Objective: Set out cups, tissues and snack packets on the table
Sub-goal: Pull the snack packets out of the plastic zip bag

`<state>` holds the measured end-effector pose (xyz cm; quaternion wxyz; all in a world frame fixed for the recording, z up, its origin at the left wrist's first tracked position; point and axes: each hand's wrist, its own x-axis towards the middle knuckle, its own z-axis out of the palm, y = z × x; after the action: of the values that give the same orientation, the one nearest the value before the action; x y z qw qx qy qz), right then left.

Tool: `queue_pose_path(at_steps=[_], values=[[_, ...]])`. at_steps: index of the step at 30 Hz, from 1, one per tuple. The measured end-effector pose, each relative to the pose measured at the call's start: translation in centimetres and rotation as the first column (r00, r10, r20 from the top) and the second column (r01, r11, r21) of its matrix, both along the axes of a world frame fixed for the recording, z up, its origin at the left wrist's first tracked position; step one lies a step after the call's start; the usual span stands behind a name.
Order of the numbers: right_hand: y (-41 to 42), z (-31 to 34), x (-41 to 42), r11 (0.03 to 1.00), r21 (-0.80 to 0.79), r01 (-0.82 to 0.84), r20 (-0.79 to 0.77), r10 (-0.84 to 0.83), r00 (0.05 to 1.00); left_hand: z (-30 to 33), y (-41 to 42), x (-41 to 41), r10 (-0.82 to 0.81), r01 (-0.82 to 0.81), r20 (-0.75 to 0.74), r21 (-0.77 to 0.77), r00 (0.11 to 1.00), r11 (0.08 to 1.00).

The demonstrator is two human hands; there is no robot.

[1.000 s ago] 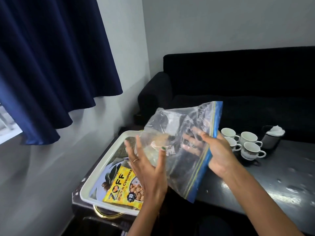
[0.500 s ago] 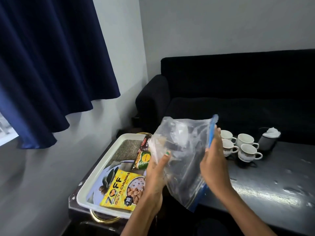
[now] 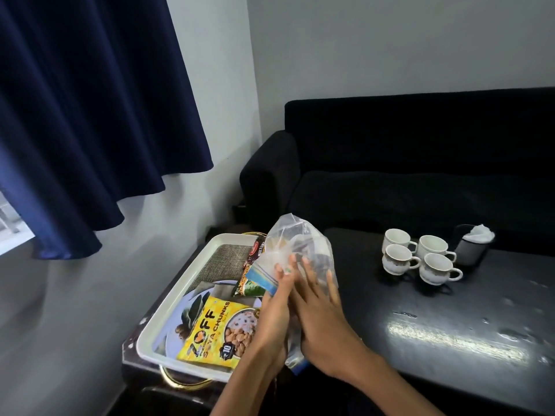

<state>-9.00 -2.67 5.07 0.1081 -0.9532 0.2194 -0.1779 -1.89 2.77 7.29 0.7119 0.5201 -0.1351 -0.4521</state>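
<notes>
Reading "ZOFF SOYA CHUNKS": yellow packet (image 3: 216,331)

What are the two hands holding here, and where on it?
A clear plastic zip bag, pressed between left hand and right hand at its lower, blue-edged part; fingers look mostly straight.

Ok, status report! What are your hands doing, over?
Both hands pressing bag flat between them. Packets in tray. Cups out. Nothing in the way.
</notes>
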Motion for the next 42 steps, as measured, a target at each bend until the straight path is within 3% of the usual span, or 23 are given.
queue_pose_path(at_steps=[4, 7, 8, 9, 12, 14, 20, 24, 27, 30, 32, 34, 37, 40, 42], values=[[-0.7, 2.6, -1.1, 0.897, 0.398, -0.190, 0.082, 0.172, 0.982, 0.3, -0.3, 0.5, -0.051, 0.040, -0.213, -0.055, 0.976, 0.998], [-1.0, 4.3, -1.8, 0.633, 0.726, -0.269, 0.310, 0.047, 0.950, 0.1, -0.3, 1.0, -0.089, 0.060, -0.335, -0.097, 0.938, 0.994], [-1.4, 4.7, -2.2, 0.559, 0.771, -0.304, 0.385, -0.030, 0.922, 0.1, -0.2, 1.3, -0.078, 0.046, -0.337, -0.101, 0.938, 0.994], [-1.8, 5.0, -2.5, 0.545, 0.773, -0.325, 0.456, -0.121, 0.882, -0.1, -0.1, 1.7, -0.050, 0.023, -0.305, -0.092, 0.951, 0.995], [-3.6, 6.0, -3.1, 0.687, 0.694, -0.217, 0.578, -0.351, 0.737, -0.3, 0.2, 2.6, 0.024, -0.028, -0.112, -0.035, 0.993, 0.999], [-4.8, 6.7, -3.3, 0.758, 0.646, -0.088, 0.583, -0.416, 0.698, -0.3, 0.3, 2.8, 0.005, -0.005, 0.031, -0.003, 1.000, 1.000], [-6.4, 9.3, -3.4, 0.733, 0.678, -0.050, 0.430, -0.341, 0.836, -1.0, 0.4, 2.2, -0.229, 0.187, 0.263, 0.176, 0.937, 0.966], [-5.6, 8.8, -3.2, 0.770, 0.634, -0.069, 0.393, -0.245, 0.886, -1.0, 0.3, 2.4, -0.125, 0.078, 0.279, 0.174, 0.952, 0.982], [-3.5, 6.5, -3.0, 0.861, 0.500, -0.087, 0.391, -0.135, 0.910, -0.9, 0.0, 3.1, 0.076, -0.101, 0.171, 0.143, 0.982, 0.985], [-0.7, 3.3, -3.0, 0.956, 0.283, -0.074, 0.256, -0.001, 0.967, -0.8, 0.2, 4.0, 0.229, -0.223, -0.039, 0.115, 0.973, 0.968], [0.7, 1.6, -3.3, 0.982, 0.176, -0.070, 0.165, 0.041, 0.985, -0.6, 0.3, 4.2, 0.267, -0.249, -0.178, 0.115, 0.947, 0.962], [1.5, 0.3, -3.8, 0.999, -0.029, -0.044, 0.051, 0.046, 0.998, -0.4, 0.4, 4.2, 0.279, -0.259, -0.288, 0.108, 0.916, 0.960], [2.6, -1.2, -4.1, 0.966, -0.257, -0.013, -0.110, -0.016, 0.994, 0.2, 0.3, 3.6, 0.261, -0.240, -0.443, 0.104, 0.858, 0.965], [3.0, -1.8, -4.4, 0.957, -0.286, 0.045, -0.080, -0.071, 0.994, 0.9, 0.1, 2.5, 0.226, -0.200, -0.549, 0.108, 0.805, 0.974], [3.0, -1.9, -4.5, 0.953, -0.286, 0.096, 0.083, -0.075, 0.994, 1.6, 0.1, 1.6, 0.194, -0.177, -0.611, 0.090, 0.768, 0.980]])
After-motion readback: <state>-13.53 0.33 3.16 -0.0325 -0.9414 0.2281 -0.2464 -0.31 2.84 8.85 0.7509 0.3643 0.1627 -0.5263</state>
